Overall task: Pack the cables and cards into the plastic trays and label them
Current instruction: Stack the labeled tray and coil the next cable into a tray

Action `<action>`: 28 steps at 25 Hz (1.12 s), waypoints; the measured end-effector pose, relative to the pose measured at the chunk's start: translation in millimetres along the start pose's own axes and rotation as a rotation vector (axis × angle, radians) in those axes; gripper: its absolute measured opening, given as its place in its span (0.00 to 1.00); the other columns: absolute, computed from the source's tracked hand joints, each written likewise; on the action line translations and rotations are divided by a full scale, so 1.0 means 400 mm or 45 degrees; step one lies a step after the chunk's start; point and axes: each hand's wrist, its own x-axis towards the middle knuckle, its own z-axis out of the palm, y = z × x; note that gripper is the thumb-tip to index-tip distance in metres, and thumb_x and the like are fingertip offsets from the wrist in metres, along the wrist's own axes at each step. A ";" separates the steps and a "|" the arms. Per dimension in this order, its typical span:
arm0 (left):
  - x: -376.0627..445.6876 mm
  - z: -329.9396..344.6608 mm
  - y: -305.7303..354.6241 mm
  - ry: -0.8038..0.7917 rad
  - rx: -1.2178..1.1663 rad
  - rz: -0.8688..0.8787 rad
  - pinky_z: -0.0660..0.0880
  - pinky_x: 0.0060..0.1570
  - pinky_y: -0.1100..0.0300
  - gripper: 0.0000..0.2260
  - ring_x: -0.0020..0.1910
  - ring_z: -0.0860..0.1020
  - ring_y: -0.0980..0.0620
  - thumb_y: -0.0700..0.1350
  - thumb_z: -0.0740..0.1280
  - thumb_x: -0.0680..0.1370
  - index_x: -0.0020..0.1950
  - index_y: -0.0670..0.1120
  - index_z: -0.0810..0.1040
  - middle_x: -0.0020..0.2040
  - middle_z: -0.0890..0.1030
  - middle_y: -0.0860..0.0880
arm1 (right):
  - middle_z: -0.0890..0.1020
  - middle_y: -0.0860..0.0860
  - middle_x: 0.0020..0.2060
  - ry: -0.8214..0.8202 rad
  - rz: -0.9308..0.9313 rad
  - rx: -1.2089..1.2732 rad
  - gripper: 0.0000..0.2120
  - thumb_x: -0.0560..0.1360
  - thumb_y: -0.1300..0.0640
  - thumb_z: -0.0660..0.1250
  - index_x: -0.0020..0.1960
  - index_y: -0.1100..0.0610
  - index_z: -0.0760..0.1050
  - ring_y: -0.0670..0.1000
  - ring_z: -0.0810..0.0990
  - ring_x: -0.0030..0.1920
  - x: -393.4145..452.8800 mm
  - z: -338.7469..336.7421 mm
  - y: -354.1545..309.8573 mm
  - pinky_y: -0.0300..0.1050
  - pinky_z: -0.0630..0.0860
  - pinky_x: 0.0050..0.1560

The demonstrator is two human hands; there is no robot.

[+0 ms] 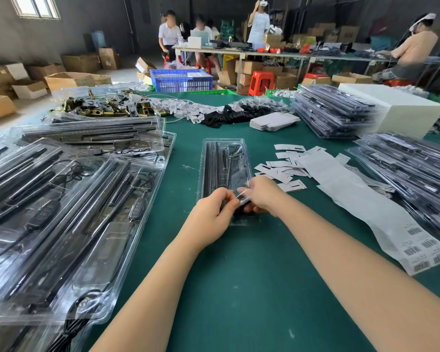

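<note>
A clear plastic tray (224, 158) holding black rods and a cable lies lengthwise on the green table (239, 275) in front of me. My left hand (214, 212) and my right hand (261, 195) meet at the tray's near end. Both have curled fingers and pinch the tray's near edge, where a dark part sits under them. What lies beneath the fingers is blurred. Loose white cards (287, 168) are scattered just right of the tray. A long white backing strip with barcode labels (422, 252) runs toward the near right.
Open trays filled with cables and rods (61, 212) cover the left side. Stacks of closed trays (414, 171) stand at right and back right (333, 110). Brass parts (99, 107), black and white cards (229, 113) and a white box (401, 110) sit farther back. People work at a far table.
</note>
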 end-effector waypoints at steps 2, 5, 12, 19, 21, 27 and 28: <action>-0.001 0.000 0.000 -0.018 0.043 0.022 0.73 0.40 0.55 0.07 0.35 0.73 0.53 0.49 0.62 0.80 0.43 0.58 0.69 0.39 0.81 0.50 | 0.81 0.57 0.48 0.192 -0.077 -0.259 0.15 0.78 0.50 0.67 0.56 0.60 0.72 0.57 0.81 0.44 0.002 0.009 0.006 0.45 0.72 0.42; -0.003 0.003 0.000 -0.013 0.064 0.038 0.70 0.36 0.58 0.04 0.33 0.71 0.54 0.49 0.63 0.80 0.46 0.52 0.72 0.36 0.79 0.51 | 0.80 0.54 0.46 0.427 -0.179 -0.205 0.14 0.75 0.47 0.69 0.51 0.57 0.75 0.57 0.78 0.48 -0.023 0.045 0.030 0.46 0.69 0.41; -0.008 0.007 0.005 -0.005 0.167 0.079 0.64 0.35 0.58 0.04 0.34 0.71 0.52 0.50 0.62 0.80 0.47 0.51 0.72 0.34 0.77 0.52 | 0.81 0.54 0.46 0.587 -0.227 -0.197 0.15 0.76 0.43 0.66 0.49 0.53 0.83 0.58 0.77 0.50 -0.036 0.080 0.054 0.47 0.72 0.42; -0.013 0.012 0.007 0.013 0.237 0.162 0.65 0.39 0.65 0.07 0.36 0.74 0.49 0.53 0.65 0.76 0.46 0.52 0.69 0.37 0.79 0.51 | 0.75 0.54 0.54 0.250 -0.303 -0.387 0.17 0.82 0.47 0.54 0.56 0.52 0.79 0.59 0.70 0.60 -0.031 0.060 0.107 0.50 0.67 0.55; -0.014 0.009 0.008 0.010 0.234 0.115 0.70 0.38 0.63 0.11 0.38 0.75 0.50 0.54 0.68 0.72 0.48 0.53 0.69 0.39 0.80 0.53 | 0.71 0.50 0.63 0.124 -0.291 -0.449 0.22 0.81 0.42 0.54 0.73 0.47 0.67 0.56 0.66 0.66 -0.029 0.047 0.116 0.50 0.64 0.63; -0.011 0.016 0.000 -0.030 0.368 0.158 0.60 0.41 0.66 0.12 0.40 0.75 0.50 0.51 0.69 0.71 0.49 0.51 0.69 0.40 0.80 0.53 | 0.67 0.48 0.62 0.088 -0.334 -0.434 0.33 0.75 0.37 0.63 0.76 0.46 0.61 0.52 0.62 0.67 -0.030 0.043 0.128 0.47 0.61 0.67; -0.011 0.019 0.000 -0.021 0.371 0.163 0.59 0.39 0.67 0.11 0.40 0.75 0.50 0.50 0.68 0.71 0.49 0.51 0.69 0.40 0.80 0.53 | 0.66 0.48 0.59 0.139 -0.339 -0.409 0.31 0.75 0.38 0.64 0.75 0.46 0.63 0.52 0.62 0.65 -0.033 0.049 0.131 0.47 0.62 0.66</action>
